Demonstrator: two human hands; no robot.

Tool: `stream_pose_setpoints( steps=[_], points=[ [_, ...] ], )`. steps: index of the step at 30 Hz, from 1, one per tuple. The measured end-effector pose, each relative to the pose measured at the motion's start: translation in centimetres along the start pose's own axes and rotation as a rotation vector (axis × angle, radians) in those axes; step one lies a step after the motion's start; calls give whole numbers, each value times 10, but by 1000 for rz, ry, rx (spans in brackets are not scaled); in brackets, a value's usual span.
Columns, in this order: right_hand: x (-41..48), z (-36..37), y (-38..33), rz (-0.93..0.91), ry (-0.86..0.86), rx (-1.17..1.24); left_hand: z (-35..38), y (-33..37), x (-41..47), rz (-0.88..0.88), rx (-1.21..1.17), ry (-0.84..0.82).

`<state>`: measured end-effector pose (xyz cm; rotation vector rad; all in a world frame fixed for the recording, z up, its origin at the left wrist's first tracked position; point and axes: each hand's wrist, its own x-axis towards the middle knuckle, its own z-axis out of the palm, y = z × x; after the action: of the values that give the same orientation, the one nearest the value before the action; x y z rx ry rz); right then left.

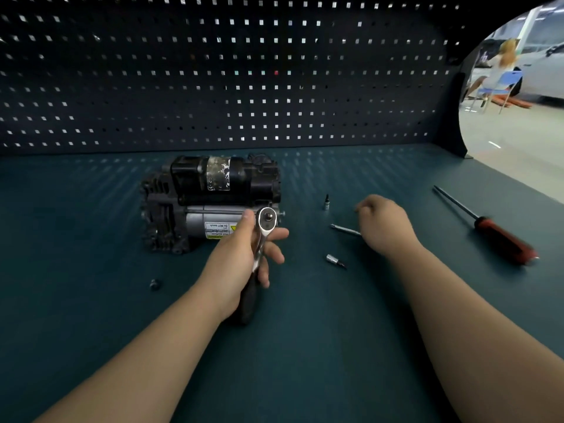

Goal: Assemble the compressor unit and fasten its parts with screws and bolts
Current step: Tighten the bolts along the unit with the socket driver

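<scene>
Left hand (pixel 241 254) grips chrome ratchet (pixel 266 221) near ribbed black compressor (pixel 210 203).

The near worktop (pixel 305 361) is free between the forearms; the compressor (pixel 210 203) blocks the middle left, near the pegboard (pixel 274 87); the ratchet (pixel 266 221) in the left hand (pixel 241 264) stands just before it; an upright bit (pixel 327 203), a rod (pixel 345 229) and a lying bit (pixel 334 260) clutter the middle; a screwdriver (pixel 500 236) lies far right.
</scene>
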<state>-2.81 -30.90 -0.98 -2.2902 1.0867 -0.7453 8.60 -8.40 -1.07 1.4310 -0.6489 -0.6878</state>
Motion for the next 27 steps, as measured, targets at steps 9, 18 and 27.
stream_pose_setpoints(
  steps=[9,18,27],
  points=[
    [-13,-1,-7,-101,-374,-634,5,4,-8,30,107,-139],
    [-19,0,-9,-72,-294,-500,6,6,-8,-84,47,-98],
    [-28,-7,-16,25,-145,26,8,11,-11,-97,-121,-112]
  ],
)
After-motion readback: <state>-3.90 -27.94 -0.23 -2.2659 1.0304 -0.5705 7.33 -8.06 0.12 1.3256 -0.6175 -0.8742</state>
